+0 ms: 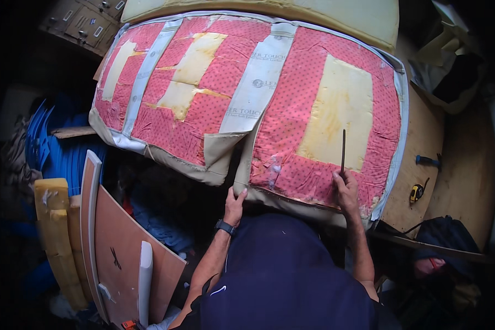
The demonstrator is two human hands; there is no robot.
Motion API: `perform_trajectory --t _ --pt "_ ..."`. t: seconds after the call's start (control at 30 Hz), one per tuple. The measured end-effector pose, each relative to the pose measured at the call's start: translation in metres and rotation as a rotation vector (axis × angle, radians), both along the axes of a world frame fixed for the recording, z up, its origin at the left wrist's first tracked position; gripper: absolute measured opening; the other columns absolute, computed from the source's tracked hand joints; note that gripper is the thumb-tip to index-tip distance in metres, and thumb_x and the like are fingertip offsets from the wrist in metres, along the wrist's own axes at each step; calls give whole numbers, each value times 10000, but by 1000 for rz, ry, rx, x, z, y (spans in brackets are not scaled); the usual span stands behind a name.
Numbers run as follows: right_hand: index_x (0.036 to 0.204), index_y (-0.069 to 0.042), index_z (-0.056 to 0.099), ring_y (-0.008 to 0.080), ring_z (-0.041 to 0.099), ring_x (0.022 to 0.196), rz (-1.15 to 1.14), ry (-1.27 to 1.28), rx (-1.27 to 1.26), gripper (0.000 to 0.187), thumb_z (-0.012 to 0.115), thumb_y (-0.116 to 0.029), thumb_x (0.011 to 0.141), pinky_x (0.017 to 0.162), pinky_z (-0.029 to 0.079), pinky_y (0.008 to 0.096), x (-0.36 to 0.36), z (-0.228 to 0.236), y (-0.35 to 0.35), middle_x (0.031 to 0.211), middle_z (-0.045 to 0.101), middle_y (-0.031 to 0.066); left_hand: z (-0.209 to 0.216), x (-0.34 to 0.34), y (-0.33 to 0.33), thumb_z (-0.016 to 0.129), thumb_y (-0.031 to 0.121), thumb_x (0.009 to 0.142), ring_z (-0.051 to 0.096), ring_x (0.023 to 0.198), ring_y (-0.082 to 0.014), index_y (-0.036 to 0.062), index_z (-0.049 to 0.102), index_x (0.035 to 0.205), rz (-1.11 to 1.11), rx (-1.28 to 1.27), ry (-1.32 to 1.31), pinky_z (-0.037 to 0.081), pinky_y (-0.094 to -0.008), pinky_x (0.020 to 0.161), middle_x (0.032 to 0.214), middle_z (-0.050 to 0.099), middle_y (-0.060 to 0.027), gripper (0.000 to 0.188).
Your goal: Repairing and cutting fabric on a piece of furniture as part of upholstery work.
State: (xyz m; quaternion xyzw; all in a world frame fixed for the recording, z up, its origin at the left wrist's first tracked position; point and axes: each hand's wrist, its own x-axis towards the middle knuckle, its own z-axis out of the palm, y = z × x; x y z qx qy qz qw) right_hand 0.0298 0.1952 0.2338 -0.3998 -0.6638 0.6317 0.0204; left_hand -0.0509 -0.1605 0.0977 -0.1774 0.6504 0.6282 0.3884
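A large upholstered cushion [291,99] lies in front of me, its underside of pink dotted fabric and yellow foam facing up. Pale cover strips [250,82] run across it, and beige cover material folds over its near edge. Where that cover splits, my left hand [235,208] is closed on the beige cover edge [242,179], thumb on top. My right hand [346,190] grips a thin, dark, flat strip [343,146] that points away from me above the foam patch [338,110]. The exact kind of this strip is unclear.
On the wooden table [407,203] at the right are a yellow tape measure [417,192] and a blue-handled tool [428,161]. A curved wooden panel [129,247] and foam pieces [52,220] stand at left. Drawers [88,25] and another cushion [324,16] lie beyond.
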Motion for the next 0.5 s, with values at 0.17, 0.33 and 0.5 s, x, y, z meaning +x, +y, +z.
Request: perform_trajectory --t 0.17,0.33,0.5 --pt "1036 -52 621 71 501 622 4 81 -58 167 607 -216 1064 568 419 244 -39 5 -8 748 563 -23 -26 -9 4 685 254 1019 629 1111 -159 5 569 1369 200 251 -5 474 -331 1020 1245 679 -85 445" --pt "974 -114 600 40 434 545 70 8 -64 152 608 -241 1057 455 339 238 -34 -20 -39 726 477 -83 -70 -13 -28 628 489 1022 589 1245 -246 104 530 1458 538 558 -226 477 -413 1047 1395 600 -76 589" --pt "1037 -35 614 87 476 734 153 84 136 131 585 -161 1055 665 402 248 -19 -50 -28 823 535 -33 -59 -29 -36 714 579 939 587 1283 -257 144 521 1478 740 510 -200 497 -485 1037 1442 594 -85 719"
